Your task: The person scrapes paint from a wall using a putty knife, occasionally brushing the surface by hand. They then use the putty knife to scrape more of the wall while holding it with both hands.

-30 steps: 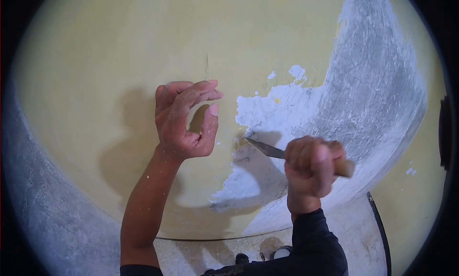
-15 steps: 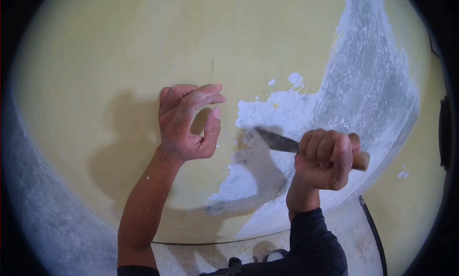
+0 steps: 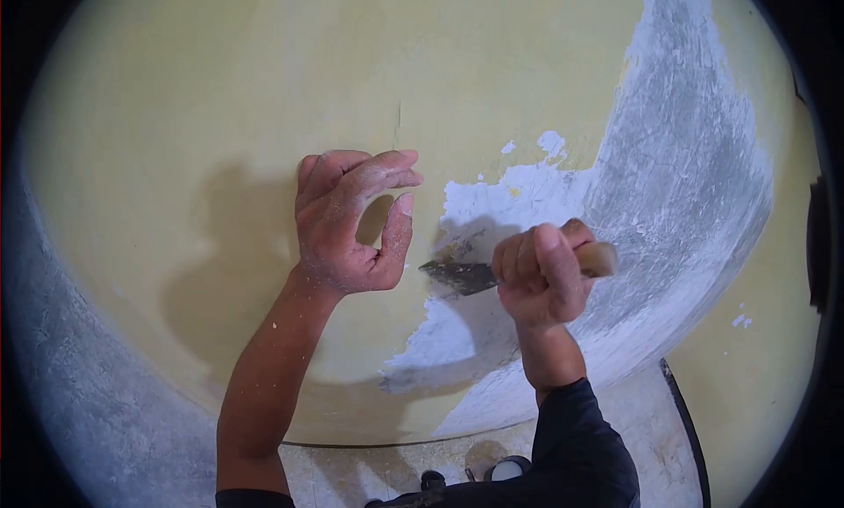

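head cam: yellow wall (image 3: 220,86) with a big scraped patch (image 3: 677,182) running down its right side. left hand (image 3: 352,222) is loosely curled, holding nothing, braced near the paint edge. right hand (image 3: 541,275), clenched on the scraper (image 3: 462,275), has pushed the blade left since half a second ago, so it's biting into fresh paint.

The right hand (image 3: 538,275) hides most of the scraper (image 3: 459,276) handle.

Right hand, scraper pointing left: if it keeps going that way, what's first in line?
Likely the yellow paint at the bare patch's edge; the scraper in the right hand points there. Further on, the left hand; depth unclear.
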`<move>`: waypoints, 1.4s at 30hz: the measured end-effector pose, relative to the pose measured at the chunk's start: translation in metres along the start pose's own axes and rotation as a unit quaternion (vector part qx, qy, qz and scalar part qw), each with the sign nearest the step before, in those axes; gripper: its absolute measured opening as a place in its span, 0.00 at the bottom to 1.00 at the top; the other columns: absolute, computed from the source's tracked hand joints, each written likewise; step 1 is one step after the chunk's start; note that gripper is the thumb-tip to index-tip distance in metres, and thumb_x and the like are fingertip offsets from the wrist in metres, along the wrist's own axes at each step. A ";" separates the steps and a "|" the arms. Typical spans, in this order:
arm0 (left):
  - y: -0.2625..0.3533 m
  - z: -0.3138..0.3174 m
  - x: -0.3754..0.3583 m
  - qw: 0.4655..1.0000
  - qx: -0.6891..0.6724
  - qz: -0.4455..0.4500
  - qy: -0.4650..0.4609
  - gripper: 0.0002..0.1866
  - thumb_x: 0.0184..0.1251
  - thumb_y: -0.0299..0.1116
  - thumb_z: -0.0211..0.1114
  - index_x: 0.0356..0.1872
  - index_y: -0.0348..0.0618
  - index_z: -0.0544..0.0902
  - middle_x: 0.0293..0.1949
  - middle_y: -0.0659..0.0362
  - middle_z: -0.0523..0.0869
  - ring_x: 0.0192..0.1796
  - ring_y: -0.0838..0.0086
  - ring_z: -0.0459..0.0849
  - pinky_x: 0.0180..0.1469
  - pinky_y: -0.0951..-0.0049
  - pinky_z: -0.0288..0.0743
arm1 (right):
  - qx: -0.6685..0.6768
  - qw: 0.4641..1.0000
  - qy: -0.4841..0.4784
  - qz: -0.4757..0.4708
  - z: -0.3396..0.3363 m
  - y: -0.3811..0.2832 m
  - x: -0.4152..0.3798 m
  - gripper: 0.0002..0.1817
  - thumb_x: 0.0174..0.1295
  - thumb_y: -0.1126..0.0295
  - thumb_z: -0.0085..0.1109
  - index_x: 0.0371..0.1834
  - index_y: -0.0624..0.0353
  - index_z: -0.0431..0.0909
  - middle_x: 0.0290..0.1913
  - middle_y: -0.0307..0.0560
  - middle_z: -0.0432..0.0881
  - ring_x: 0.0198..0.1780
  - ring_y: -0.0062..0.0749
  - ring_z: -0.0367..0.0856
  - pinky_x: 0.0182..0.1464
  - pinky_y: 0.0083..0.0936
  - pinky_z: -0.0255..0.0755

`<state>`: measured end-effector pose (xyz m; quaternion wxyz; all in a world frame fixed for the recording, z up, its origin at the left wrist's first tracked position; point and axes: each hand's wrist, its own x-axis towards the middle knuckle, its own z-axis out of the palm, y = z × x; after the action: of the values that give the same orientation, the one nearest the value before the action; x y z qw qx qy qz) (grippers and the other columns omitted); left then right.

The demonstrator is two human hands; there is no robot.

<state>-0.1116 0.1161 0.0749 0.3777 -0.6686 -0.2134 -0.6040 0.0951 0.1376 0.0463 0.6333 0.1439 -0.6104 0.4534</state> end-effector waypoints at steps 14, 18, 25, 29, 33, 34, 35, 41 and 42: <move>0.001 0.004 -0.004 0.999 -0.018 -0.006 0.032 0.20 0.47 0.19 0.65 0.46 0.41 0.81 0.39 0.64 0.88 0.36 0.73 0.78 0.41 0.71 0.63 | -0.082 0.995 0.030 -0.052 0.006 -0.040 -0.002 0.22 0.67 0.71 0.53 0.15 0.53 0.56 0.14 0.36 0.61 0.16 0.23 0.59 0.21 0.27 0.55; 0.001 0.002 -0.004 1.000 -0.013 -0.022 0.009 0.21 0.47 0.19 0.65 0.46 0.41 0.80 0.39 0.64 0.88 0.36 0.72 0.78 0.42 0.71 0.64 | -0.023 0.995 0.094 -0.026 0.001 -0.029 -0.002 0.23 0.66 0.68 0.56 0.15 0.54 0.56 0.14 0.35 0.60 0.16 0.23 0.56 0.23 0.27 0.54; 0.000 0.004 -0.002 0.999 -0.007 -0.006 0.035 0.21 0.47 0.19 0.65 0.47 0.40 0.80 0.37 0.64 0.89 0.36 0.72 0.79 0.42 0.72 0.64 | -0.077 0.996 0.025 -0.021 0.004 -0.034 0.001 0.26 0.66 0.66 0.55 0.11 0.52 0.55 0.13 0.34 0.58 0.16 0.24 0.55 0.21 0.27 0.51; 0.001 0.004 -0.003 0.999 -0.013 0.001 0.036 0.21 0.47 0.19 0.64 0.47 0.40 0.80 0.37 0.64 0.89 0.36 0.72 0.79 0.42 0.71 0.65 | -0.109 0.993 0.047 -0.026 0.012 -0.030 -0.007 0.25 0.64 0.65 0.54 0.09 0.52 0.58 0.12 0.35 0.60 0.15 0.25 0.57 0.20 0.26 0.54; -0.003 0.005 -0.003 0.999 -0.015 0.020 0.040 0.21 0.47 0.18 0.64 0.46 0.40 0.80 0.37 0.64 0.89 0.36 0.72 0.79 0.42 0.71 0.65 | -0.051 0.996 0.059 -0.054 -0.002 -0.032 -0.008 0.20 0.65 0.68 0.57 0.15 0.53 0.62 0.14 0.37 0.63 0.16 0.24 0.61 0.20 0.28 0.58; -0.002 0.004 -0.004 0.999 -0.016 0.016 0.038 0.21 0.47 0.18 0.64 0.46 0.40 0.80 0.37 0.64 0.89 0.36 0.72 0.79 0.42 0.71 0.65 | -0.041 0.995 0.074 -0.050 -0.002 -0.028 -0.009 0.19 0.65 0.68 0.57 0.17 0.53 0.63 0.14 0.37 0.64 0.17 0.24 0.61 0.21 0.29 0.58; -0.002 0.003 -0.004 0.999 -0.009 0.023 0.032 0.21 0.47 0.18 0.64 0.46 0.40 0.80 0.37 0.64 0.89 0.36 0.72 0.79 0.42 0.72 0.65 | -0.041 0.995 0.074 -0.048 -0.001 -0.030 -0.010 0.19 0.65 0.68 0.57 0.17 0.53 0.63 0.14 0.37 0.64 0.17 0.24 0.61 0.21 0.29 0.58; -0.001 0.004 -0.003 0.999 0.000 0.018 0.028 0.21 0.47 0.18 0.64 0.47 0.40 0.80 0.37 0.64 0.89 0.36 0.72 0.79 0.42 0.72 0.65 | -0.041 0.999 0.021 -0.028 -0.007 -0.026 -0.014 0.15 0.65 0.66 0.60 0.26 0.55 0.64 0.16 0.38 0.66 0.17 0.24 0.61 0.23 0.29 0.59; -0.001 0.005 -0.002 0.999 0.000 0.020 0.039 0.22 0.46 0.18 0.64 0.48 0.39 0.80 0.36 0.64 0.89 0.36 0.72 0.79 0.43 0.72 0.65 | -0.038 0.999 0.019 -0.029 -0.008 -0.032 -0.013 0.15 0.65 0.66 0.60 0.26 0.55 0.64 0.16 0.38 0.66 0.17 0.24 0.61 0.23 0.29 0.59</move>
<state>-0.1099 0.1211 0.0730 0.3975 -0.6491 -0.1850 -0.6216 0.1266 0.1206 0.0450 0.6626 0.1286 -0.6107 0.4141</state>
